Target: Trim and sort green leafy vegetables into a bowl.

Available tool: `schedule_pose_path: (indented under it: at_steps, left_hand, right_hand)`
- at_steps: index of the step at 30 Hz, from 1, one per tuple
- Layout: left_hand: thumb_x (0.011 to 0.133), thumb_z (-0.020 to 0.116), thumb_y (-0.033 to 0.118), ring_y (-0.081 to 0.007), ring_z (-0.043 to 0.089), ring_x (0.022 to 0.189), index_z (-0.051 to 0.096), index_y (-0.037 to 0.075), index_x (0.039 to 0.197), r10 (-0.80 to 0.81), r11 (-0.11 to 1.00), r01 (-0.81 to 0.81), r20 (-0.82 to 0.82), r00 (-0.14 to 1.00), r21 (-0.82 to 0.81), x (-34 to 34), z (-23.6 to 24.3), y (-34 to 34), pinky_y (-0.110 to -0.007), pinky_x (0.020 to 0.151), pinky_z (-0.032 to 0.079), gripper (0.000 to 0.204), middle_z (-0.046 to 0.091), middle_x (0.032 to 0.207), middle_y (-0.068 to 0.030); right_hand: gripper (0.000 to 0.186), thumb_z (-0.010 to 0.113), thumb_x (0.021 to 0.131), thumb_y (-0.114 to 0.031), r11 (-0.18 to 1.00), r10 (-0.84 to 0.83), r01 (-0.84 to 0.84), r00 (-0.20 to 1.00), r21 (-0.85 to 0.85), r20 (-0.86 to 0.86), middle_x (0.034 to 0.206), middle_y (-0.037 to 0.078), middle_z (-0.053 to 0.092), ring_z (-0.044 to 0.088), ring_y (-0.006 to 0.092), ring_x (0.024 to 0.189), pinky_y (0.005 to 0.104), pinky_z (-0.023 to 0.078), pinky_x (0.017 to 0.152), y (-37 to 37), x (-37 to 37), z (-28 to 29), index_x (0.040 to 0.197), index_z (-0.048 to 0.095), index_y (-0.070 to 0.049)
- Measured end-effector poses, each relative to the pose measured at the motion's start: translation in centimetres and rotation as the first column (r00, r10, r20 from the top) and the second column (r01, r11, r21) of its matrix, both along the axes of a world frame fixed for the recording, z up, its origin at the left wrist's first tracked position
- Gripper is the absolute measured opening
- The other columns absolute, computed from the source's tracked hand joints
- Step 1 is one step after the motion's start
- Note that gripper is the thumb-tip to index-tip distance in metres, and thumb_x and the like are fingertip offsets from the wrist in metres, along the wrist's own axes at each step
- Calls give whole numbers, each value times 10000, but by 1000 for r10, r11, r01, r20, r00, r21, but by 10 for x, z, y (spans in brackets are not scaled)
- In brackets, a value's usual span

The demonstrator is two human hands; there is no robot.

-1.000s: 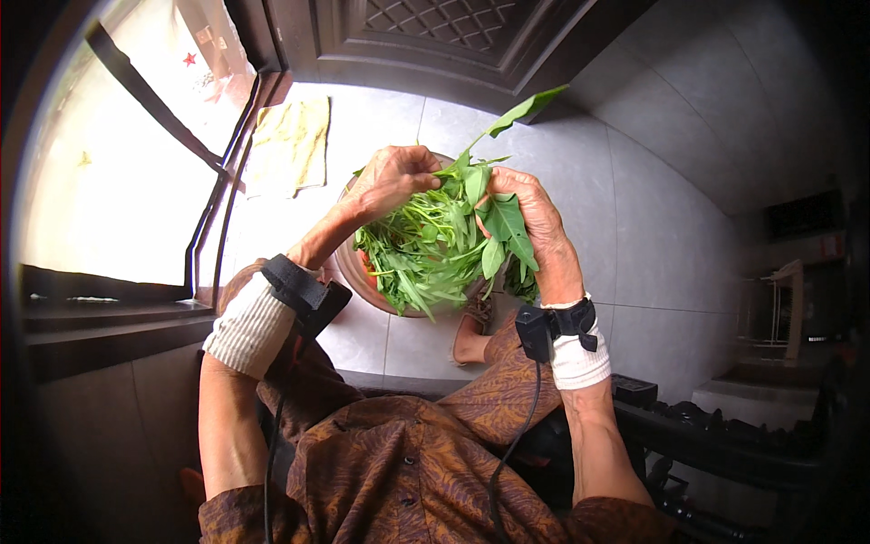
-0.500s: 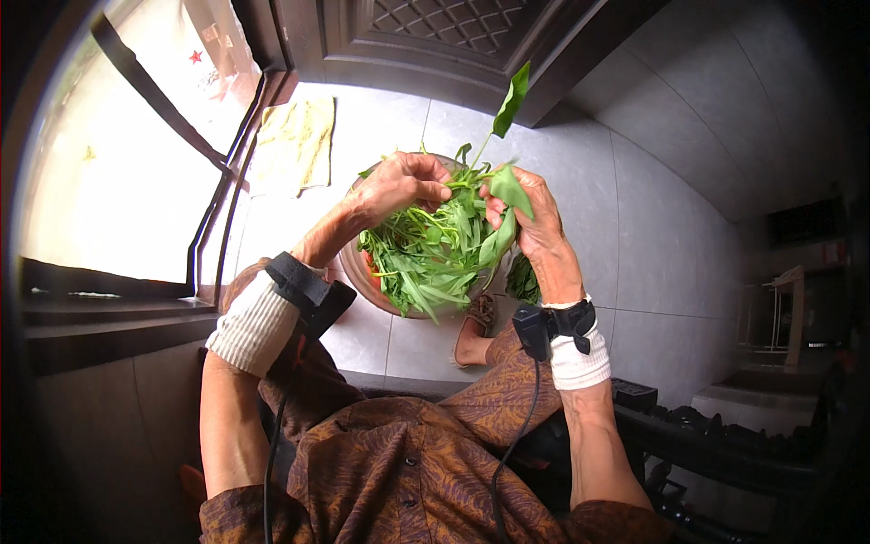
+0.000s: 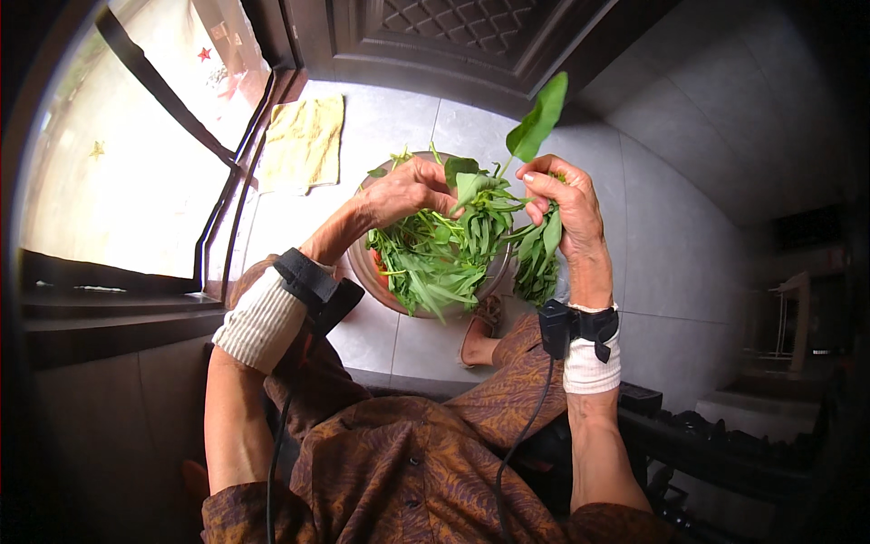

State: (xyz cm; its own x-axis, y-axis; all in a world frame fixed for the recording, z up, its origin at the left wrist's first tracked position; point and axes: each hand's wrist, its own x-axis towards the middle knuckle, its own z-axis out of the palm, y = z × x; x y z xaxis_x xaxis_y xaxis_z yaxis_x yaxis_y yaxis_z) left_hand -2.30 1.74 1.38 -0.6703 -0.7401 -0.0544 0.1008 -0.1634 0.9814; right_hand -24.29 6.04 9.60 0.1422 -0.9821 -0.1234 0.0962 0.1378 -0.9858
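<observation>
A round metal bowl (image 3: 362,263) stands on the tiled floor, heaped with green leafy stalks (image 3: 426,263). My left hand (image 3: 408,189) hovers over the bowl and pinches a stem of the greens. My right hand (image 3: 566,204) is closed on a bunch of leafy stems (image 3: 536,254) at the bowl's right side. One long stalk with a big leaf (image 3: 542,113) sticks up from that bunch. Both wrists wear a black strap with a white cuff.
A yellow cloth (image 3: 304,140) lies on the floor near a dark wooden door (image 3: 435,36). A glass door with a dark frame (image 3: 213,227) runs along the left. My foot in a sandal (image 3: 476,335) rests below the bowl. Dark furniture (image 3: 725,435) stands at the right.
My right hand has drawn away to the right with its bunch, parting it from the heap. The tall leaf has swung upright. My left hand stays over the bowl.
</observation>
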Motion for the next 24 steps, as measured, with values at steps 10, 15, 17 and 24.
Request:
schedule_pose_path:
  at_steps: [10, 15, 17, 24]
  left_hand:
    - [761, 661, 68, -96, 577, 739, 657, 6, 833, -70, 992, 90, 189, 979, -94, 0, 23, 2, -243, 747, 460, 94, 644, 748, -22]
    - [772, 630, 50, -115, 587, 731, 654, 1, 861, -78, 985, 116, 268, 960, -128, 1, 23, 4, -259, 731, 472, 105, 646, 750, -38]
    - [774, 626, 49, -116, 588, 730, 652, 0, 862, -83, 984, 123, 275, 958, -132, 1, 22, 3, -258, 733, 472, 104, 645, 750, -39]
    - [775, 626, 56, -111, 579, 720, 647, 5, 862, -79, 983, 121, 279, 957, -137, 3, 25, 3, -249, 715, 468, 102, 639, 751, -32]
  right_hand:
    - [207, 588, 814, -173, 989, 1, -37, 971, -145, -241, 530, 12, 475, 419, 71, 427, 204, 339, 415, 6, -8, 12, 798, 603, 33]
    - [285, 614, 799, -271, 985, 154, -173, 867, 2, -474, 564, -8, 504, 417, 55, 496, 221, 336, 465, 1, 1, 2, 744, 651, 6]
    - [324, 617, 784, -310, 980, 194, -189, 853, 60, -485, 567, -10, 488, 416, 69, 521, 240, 338, 492, 1, 2, -1, 752, 652, 11]
    - [348, 599, 680, -220, 892, 385, -451, 723, 31, -573, 780, 126, 634, 585, 184, 748, 295, 453, 713, 0, -3, -5, 894, 632, 52]
